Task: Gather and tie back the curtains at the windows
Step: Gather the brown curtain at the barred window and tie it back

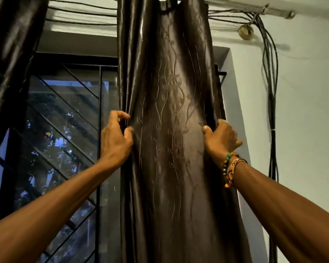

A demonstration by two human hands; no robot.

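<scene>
The brown curtain [171, 88] hangs bunched at the right side of the window [65, 114]. My left hand [115, 143] pinches its left folds and my right hand [221, 139] grips its right edge, so I can squeeze it into one bundle

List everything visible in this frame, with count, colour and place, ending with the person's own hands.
patterned curtain: one, dark brown, centre, hanging bunched before the window
second curtain: one, dark brown, upper left
window grille: one, black, left of centre
cables: one bundle, black, along the wall top and down the right
round fitting: one, brass, upper right wall
wall: one, pale, right
bracelets: several, beaded and orange, right wrist
left hand: one, pinching the patterned curtain's left edge
right hand: one, gripping its right edge
</scene>
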